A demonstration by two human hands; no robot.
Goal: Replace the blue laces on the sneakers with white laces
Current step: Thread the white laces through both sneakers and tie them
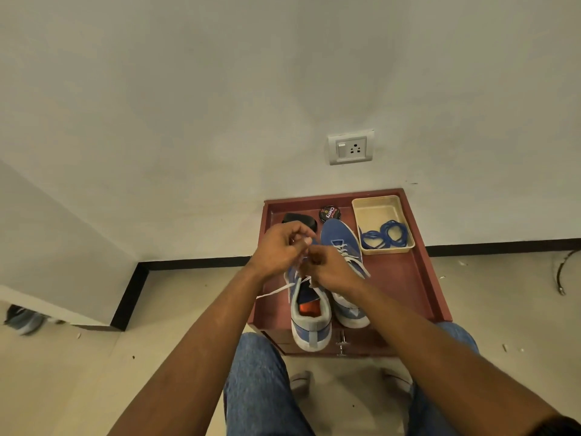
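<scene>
Both hands are working close together above the left blue fabric sneaker with a grey collar and white sole (309,322): the left hand (279,248) is curling its fingers and pinching something small and pale at its fingertips, most likely the white flat lace (276,291), while the right hand (330,267) is closing its fingers just beside it, though what exactly it is gripping is hidden behind its knuckles. One loose end of that lace is trailing out to the left over the edge of the low reddish-brown wooden counter (408,284), and it looks liable to slide back through an eyelet if the hands are tugging unevenly. The sneaker's heel is overhanging the near edge, so a hard pull could be tipping it off. Behind the hands, a black oblong object (294,219) and a round black polish tin (329,213) are sitting near the wall. The right blue sneaker (341,243) is already wearing white lacing and lying touching its mate. Further right, the coiled blue round laces (388,236) are resting inside a cream rectangular plastic tray (375,204), well apart from the work. A rushed knot could be leaving the lacing slack or the two ends unequal.
</scene>
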